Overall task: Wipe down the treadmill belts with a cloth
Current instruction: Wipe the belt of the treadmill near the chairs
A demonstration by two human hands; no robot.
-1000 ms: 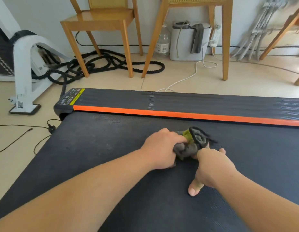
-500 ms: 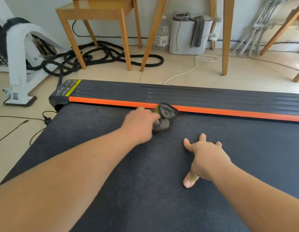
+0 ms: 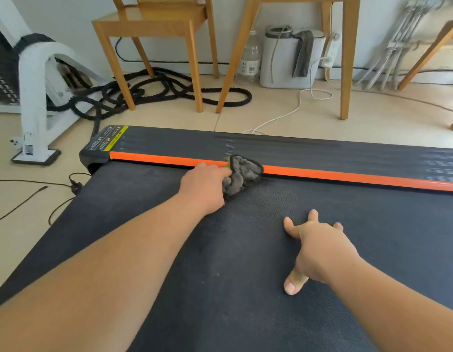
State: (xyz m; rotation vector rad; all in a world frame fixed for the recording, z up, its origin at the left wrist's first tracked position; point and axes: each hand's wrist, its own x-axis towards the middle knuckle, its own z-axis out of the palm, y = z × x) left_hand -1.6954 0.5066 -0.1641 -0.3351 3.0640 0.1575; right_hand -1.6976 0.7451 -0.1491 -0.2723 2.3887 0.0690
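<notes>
Nearest, the right hand [image 3: 319, 247] is laid flat on the dark treadmill belt [image 3: 245, 313], fingers spread and nothing held, so that weight can be braced there. A few faint pale specks are seen on the belt to the left of this hand and should be covered in a later pass. Farther out, the left hand [image 3: 204, 190] is closed round a bunched grey cloth [image 3: 242, 176], which is pressed onto the belt's far edge just beyond the knuckles, where the orange trim strip [image 3: 347, 175] is touched. For this stroke to be done well, the cloth is best flattened so more of it meets the textured surface. Firm downward pressure should be applied, and overlapping passes drawn along the seam, where dust is likely trapped. Beyond the cloth, the ribbed side rail [image 3: 296, 151] is seen, and past it a black rope [image 3: 169, 90] coiled on the floor.
</notes>
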